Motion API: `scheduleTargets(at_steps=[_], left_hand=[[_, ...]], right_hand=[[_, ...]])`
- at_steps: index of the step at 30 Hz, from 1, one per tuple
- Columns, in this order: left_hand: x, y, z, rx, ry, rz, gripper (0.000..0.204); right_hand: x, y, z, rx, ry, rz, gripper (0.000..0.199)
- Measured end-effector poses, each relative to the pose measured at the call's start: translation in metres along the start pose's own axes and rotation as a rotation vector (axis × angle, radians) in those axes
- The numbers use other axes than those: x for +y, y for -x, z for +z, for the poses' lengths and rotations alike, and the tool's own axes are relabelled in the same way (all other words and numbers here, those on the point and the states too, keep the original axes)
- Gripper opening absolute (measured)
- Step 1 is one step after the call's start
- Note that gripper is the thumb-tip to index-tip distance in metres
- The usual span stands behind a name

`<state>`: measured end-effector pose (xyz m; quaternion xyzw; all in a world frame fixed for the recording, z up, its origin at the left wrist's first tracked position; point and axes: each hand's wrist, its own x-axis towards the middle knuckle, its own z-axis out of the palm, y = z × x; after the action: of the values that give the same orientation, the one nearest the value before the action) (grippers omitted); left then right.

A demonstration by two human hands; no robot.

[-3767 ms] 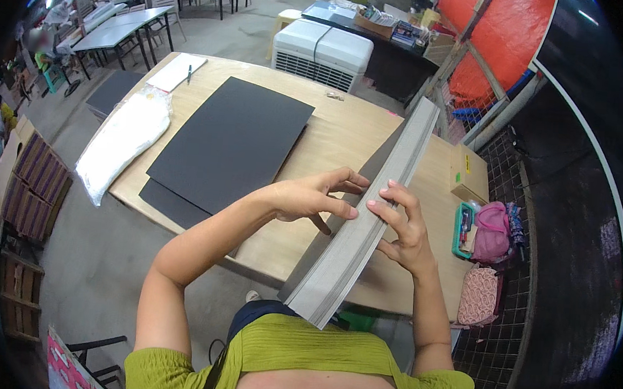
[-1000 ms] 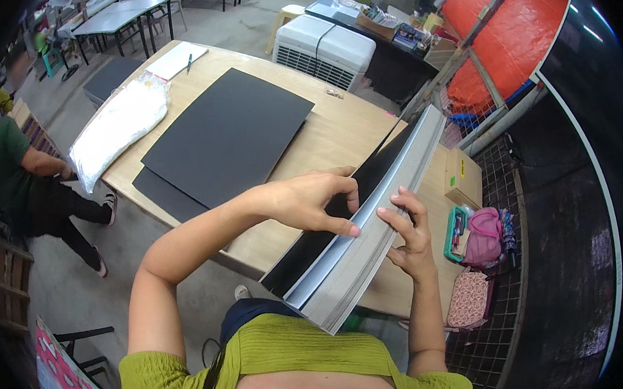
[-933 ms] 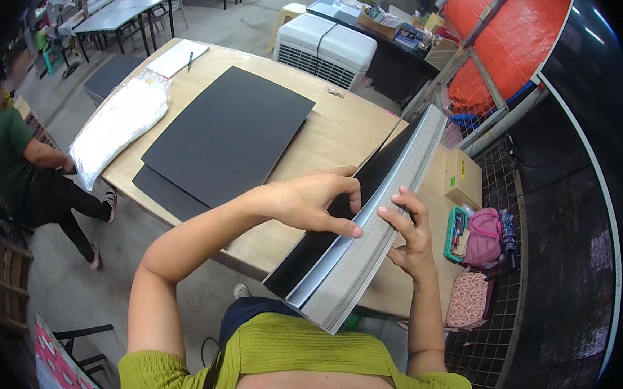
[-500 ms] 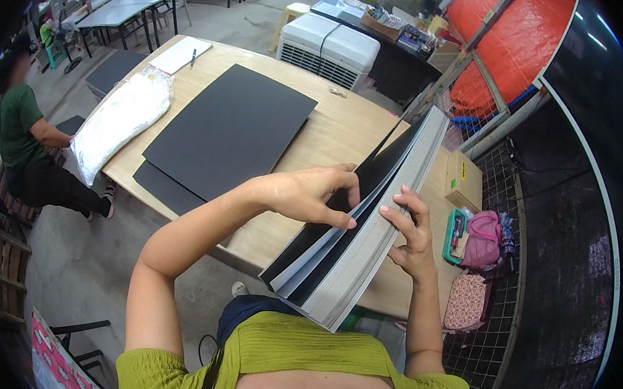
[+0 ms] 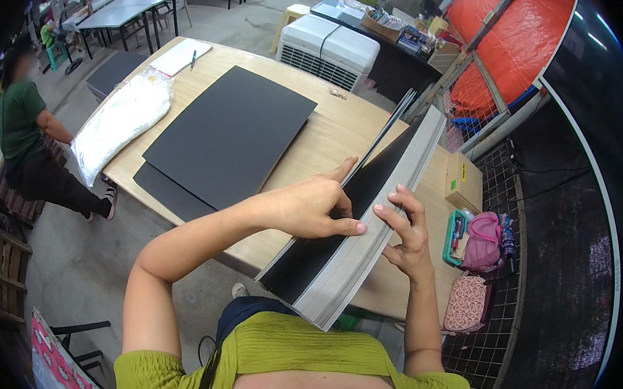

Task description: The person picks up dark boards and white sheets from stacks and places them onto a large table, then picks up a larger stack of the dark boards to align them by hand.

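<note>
A thick stack of black-faced boards (image 5: pixel 337 290) with grey edges stands tilted over the near right side of the table. My right hand (image 5: pixel 411 234) grips it from the right, fingers bent over the upper edges. My left hand (image 5: pixel 314 205) is at the stack's left side, its thumb pressing on the edges. Its index finger reaches toward a few thin boards (image 5: pixel 398 117) leaning apart from the rest; the other fingertips are hidden behind the stack. Left of my hands, a low pile of large black boards (image 5: pixel 237 121) lies flat, the top one slightly askew.
The wooden table (image 5: pixel 337 135) also bears a white plastic-wrapped bundle (image 5: pixel 125 120), and white paper (image 5: pixel 180 57) with a pen (image 5: pixel 194 59). A person in a green shirt (image 5: pixel 20 120) stands at the left. Beyond is a white air cooler (image 5: pixel 329 47); a cardboard box (image 5: pixel 464 180) and pink bag (image 5: pixel 483 239) sit right.
The few thin boards have swung left, away from the stack, widening the gap. My left index finger has stretched out, and its thumb has shifted onto the stack's edges. The person at left moved slightly.
</note>
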<state>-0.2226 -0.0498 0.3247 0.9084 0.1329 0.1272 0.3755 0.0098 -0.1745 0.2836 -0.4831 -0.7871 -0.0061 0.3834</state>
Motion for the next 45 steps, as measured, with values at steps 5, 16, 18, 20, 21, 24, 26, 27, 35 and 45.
scheduleTargets(at_steps=[5, 16, 18, 20, 21, 24, 26, 27, 35, 45], left_hand=[[-0.001, -0.001, -0.006, -0.044, 0.054, -0.011, 0.053], [-0.006, -0.003, -0.007, -0.083, 0.086, 0.016, 0.049], [-0.007, -0.003, -0.008, -0.086, 0.091, 0.019, 0.049], [-0.007, -0.003, -0.008, -0.084, 0.092, 0.026, 0.049], [-0.008, -0.002, -0.008, -0.081, 0.091, 0.03, 0.049], [-0.008, -0.002, -0.007, -0.082, 0.1, 0.03, 0.048], [-0.006, -0.002, -0.009, -0.107, 0.126, 0.005, 0.044], [-0.005, -0.002, -0.01, -0.118, 0.135, -0.003, 0.041], [0.015, -0.001, 0.0, 0.099, -0.012, -0.088, 0.027], [0.003, -0.009, 0.003, 0.006, 0.17, -0.085, 0.033]], right_hand=[[0.002, 0.0, 0.001, 0.003, -0.002, -0.006, 0.069], [0.002, 0.0, 0.0, -0.004, 0.001, -0.007, 0.07], [0.002, 0.0, 0.0, 0.001, 0.004, -0.012, 0.07], [0.001, 0.0, 0.0, 0.002, 0.006, -0.008, 0.07], [0.001, 0.0, 0.0, 0.001, 0.006, -0.007, 0.07], [0.001, 0.0, 0.001, 0.003, 0.001, -0.004, 0.07], [0.001, 0.0, 0.001, 0.003, 0.001, -0.004, 0.07], [0.001, 0.001, 0.001, 0.004, 0.002, -0.003, 0.07], [0.002, 0.004, -0.001, 0.012, 0.013, -0.005, 0.07], [0.007, 0.003, 0.0, 0.035, -0.048, -0.038, 0.068]])
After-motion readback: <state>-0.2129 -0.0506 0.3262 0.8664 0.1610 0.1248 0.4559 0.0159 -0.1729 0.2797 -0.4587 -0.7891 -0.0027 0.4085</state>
